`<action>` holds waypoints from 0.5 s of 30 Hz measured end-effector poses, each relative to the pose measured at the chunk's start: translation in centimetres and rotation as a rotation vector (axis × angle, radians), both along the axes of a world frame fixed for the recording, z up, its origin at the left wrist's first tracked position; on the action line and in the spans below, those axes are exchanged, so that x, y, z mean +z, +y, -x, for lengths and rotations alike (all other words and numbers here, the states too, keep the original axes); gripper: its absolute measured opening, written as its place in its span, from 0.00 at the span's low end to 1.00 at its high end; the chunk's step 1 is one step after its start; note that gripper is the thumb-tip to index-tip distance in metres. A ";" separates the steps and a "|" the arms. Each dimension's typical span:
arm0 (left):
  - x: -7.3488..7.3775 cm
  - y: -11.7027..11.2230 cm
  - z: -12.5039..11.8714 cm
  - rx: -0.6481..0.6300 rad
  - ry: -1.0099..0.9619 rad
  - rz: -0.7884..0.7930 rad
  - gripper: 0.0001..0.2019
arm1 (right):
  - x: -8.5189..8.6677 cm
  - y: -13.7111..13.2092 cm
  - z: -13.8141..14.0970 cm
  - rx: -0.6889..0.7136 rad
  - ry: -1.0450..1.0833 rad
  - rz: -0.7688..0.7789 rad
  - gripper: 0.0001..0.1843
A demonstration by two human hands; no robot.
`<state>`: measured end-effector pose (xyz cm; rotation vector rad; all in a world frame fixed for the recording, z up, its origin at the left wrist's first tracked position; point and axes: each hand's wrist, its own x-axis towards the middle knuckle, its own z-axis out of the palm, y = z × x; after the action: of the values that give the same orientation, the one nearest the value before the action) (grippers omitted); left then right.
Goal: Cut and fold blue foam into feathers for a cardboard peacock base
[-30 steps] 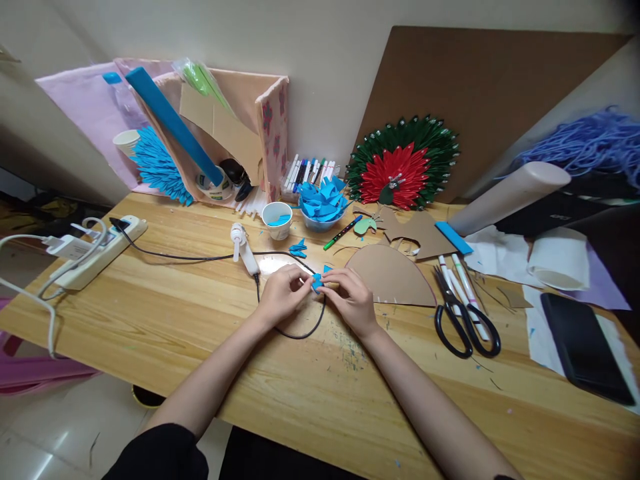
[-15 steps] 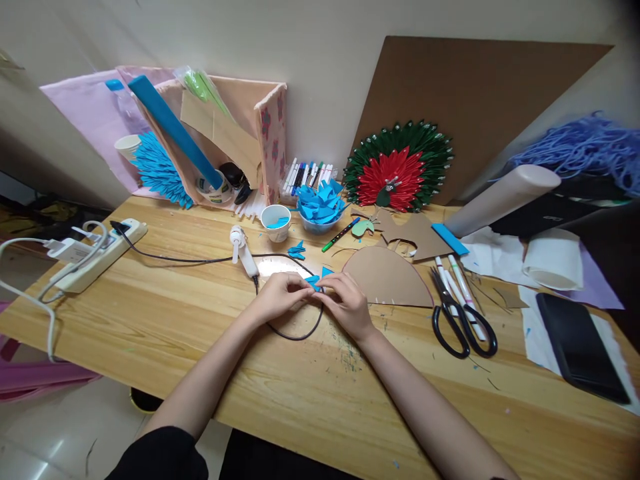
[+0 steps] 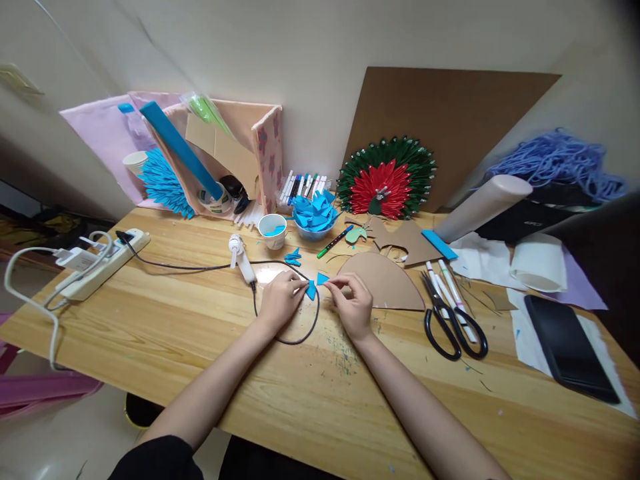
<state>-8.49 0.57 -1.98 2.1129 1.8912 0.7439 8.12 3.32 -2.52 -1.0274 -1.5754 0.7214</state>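
My left hand (image 3: 280, 300) rests on the wooden table (image 3: 165, 327) and pinches a small folded blue paper piece (image 3: 311, 289) at its fingertips. My right hand (image 3: 353, 303) lies just to the right, fingers curled, fingertips close to a second small blue paper triangle (image 3: 323, 278) on the table. A black cord loops around under both hands and runs to a white glue gun (image 3: 241, 257). Right of my right hand lies a brown cardboard half-circle (image 3: 383, 283).
A bowl of blue paper pieces (image 3: 313, 215), a paper cup (image 3: 273, 231), markers (image 3: 303, 183) and a red-green paper peacock fan (image 3: 385, 179) stand at the back. Black scissors (image 3: 447, 320) and pens lie right, then a black phone (image 3: 567, 347). A power strip (image 3: 103, 263) sits left.
My hands have drawn slightly apart; the blue piece stays in my left fingers and my right hand has come off it. The view has tilted up a little.
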 end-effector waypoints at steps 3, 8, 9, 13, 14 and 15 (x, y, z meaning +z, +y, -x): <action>0.1 -0.1 -0.4 0.022 0.087 0.000 0.10 | 0.1 -0.2 0.0 0.060 -0.013 -0.051 0.03; 1.0 0.1 -1.1 0.051 0.161 0.043 0.09 | 0.1 -0.2 0.0 0.062 -0.010 -0.058 0.04; 1.0 0.1 -1.3 0.056 0.173 0.051 0.08 | 0.1 -0.2 0.0 0.061 -0.010 -0.056 0.04; 1.2 -0.2 -1.5 0.060 0.151 0.064 0.06 | 0.2 -0.1 0.1 0.059 -0.013 -0.047 0.05; 1.4 -0.2 -1.5 0.057 0.122 0.058 0.06 | 0.2 -0.1 0.1 0.056 -0.009 -0.037 0.06; 1.7 -0.2 -1.5 0.062 0.088 0.045 0.06 | 0.1 -0.1 0.1 0.048 -0.001 -0.023 0.07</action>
<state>-7.01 0.38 -0.23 2.1018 2.0068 0.6243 8.01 3.19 -2.41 -0.9763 -1.6103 0.7345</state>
